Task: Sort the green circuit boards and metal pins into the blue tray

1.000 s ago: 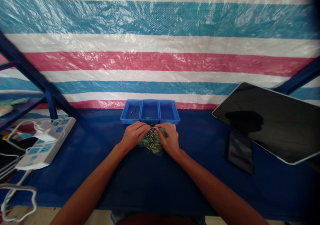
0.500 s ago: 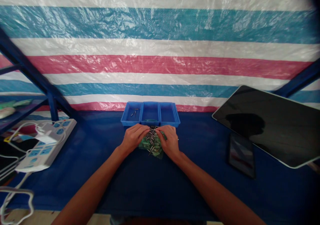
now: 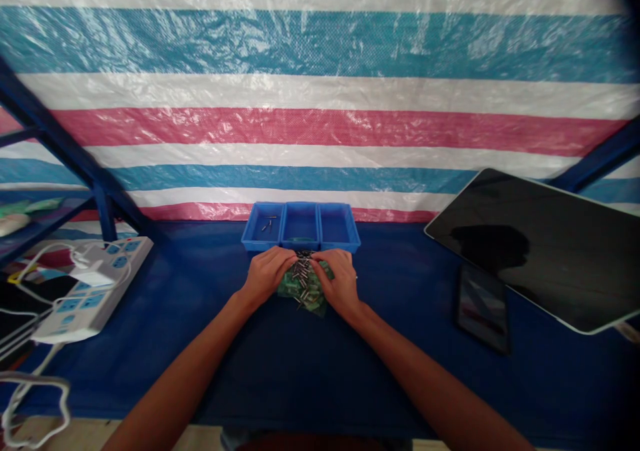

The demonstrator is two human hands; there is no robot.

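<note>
At the left of the frame lies a white plastic power strip (image 3: 103, 307) with blue sockets (image 3: 119, 262). At the centre, just below a blue plastic three-compartment tray (image 3: 300, 224), the left hand (image 3: 269, 272) and the right hand (image 3: 341, 279) hold thumb and fingers close together at opposite sides of a green see-through plastic bag (image 3: 314, 299) with slim silvery metal pins (image 3: 302, 274) on or in it, though what each pinches I cannot tell; at the right are a black rectangular phone (image 3: 483, 309) and a glossy black pale-edged panel (image 3: 555, 251).
</note>
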